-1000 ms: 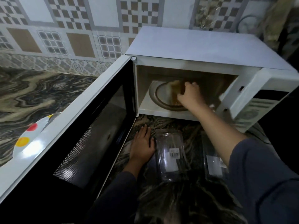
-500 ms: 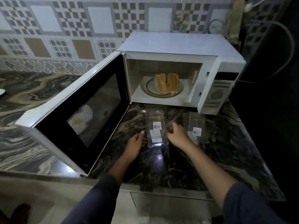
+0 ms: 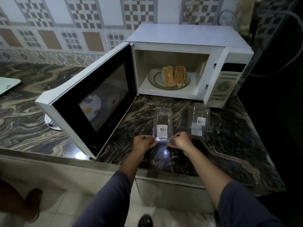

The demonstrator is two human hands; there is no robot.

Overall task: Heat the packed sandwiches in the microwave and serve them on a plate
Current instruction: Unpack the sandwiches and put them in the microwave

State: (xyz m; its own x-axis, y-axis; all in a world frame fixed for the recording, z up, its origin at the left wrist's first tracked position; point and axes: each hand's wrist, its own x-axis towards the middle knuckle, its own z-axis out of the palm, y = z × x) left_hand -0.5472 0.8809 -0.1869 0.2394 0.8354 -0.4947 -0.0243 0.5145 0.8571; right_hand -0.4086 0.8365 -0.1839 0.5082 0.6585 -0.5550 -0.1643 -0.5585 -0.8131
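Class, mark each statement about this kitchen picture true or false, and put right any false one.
1. The microwave door stands open. True.
2. The sandwiches sit in their packs. False: they stand unwrapped on the turntable inside the microwave.
3. The left hand and right hand both pinch the near end of one clear pack. True.
4. The other clear pack lies inside the microwave. False: it lies on the counter, in front of the control panel.
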